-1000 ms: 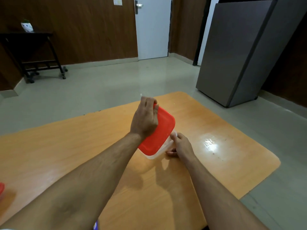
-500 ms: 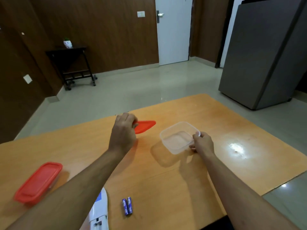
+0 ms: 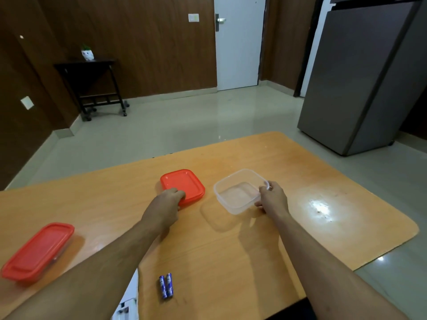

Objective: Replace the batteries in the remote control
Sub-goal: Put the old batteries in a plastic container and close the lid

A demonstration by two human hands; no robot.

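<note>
Your left grip [image 3: 166, 204] pinches the red lid [image 3: 184, 184]; right grip [image 3: 273, 199] clamps the clear container [image 3: 238, 192]; batteries [image 3: 166, 285] lie well nearer you on the table [image 3: 231, 262].

Overhead light makes strong glare near the right edge of the tabletop [image 3: 320, 207]; walls bend at frame edges.

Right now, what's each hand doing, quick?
Left hand: fingers on the red lid, flat on the table.
Right hand: gripping the clear container rim.
</note>
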